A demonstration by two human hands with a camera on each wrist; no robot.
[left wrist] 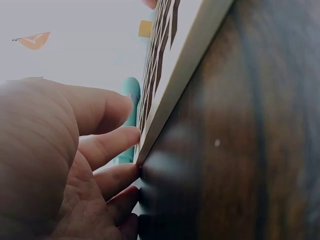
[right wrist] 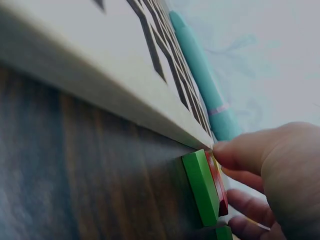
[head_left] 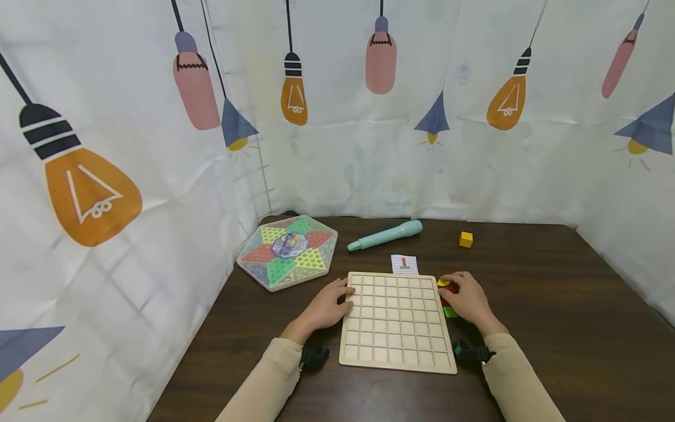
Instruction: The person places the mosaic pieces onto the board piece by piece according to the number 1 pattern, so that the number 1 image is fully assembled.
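A pale wooden grid board (head_left: 395, 319) lies on the dark table. My left hand (head_left: 327, 305) touches its left edge, fingers spread and loosely bent; the left wrist view shows these fingertips (left wrist: 131, 134) against the board's side. My right hand (head_left: 466, 297) rests at the board's right edge, over a small group of coloured blocks. Among them are a green block (right wrist: 201, 187), a red block (right wrist: 218, 187) and a yellow block (head_left: 443, 282). The right thumb (right wrist: 227, 152) lies by the board's edge and the blocks; the other fingers are partly hidden behind them.
Beyond the board lies a small printed pattern card (head_left: 404, 265). A teal microphone-shaped stick (head_left: 385, 236) is at the back, and a yellow cube (head_left: 466, 239) sits farther right. A hexagonal Chinese checkers box (head_left: 287, 252) lies at the left. Patterned curtains (head_left: 337, 164) surround the table.
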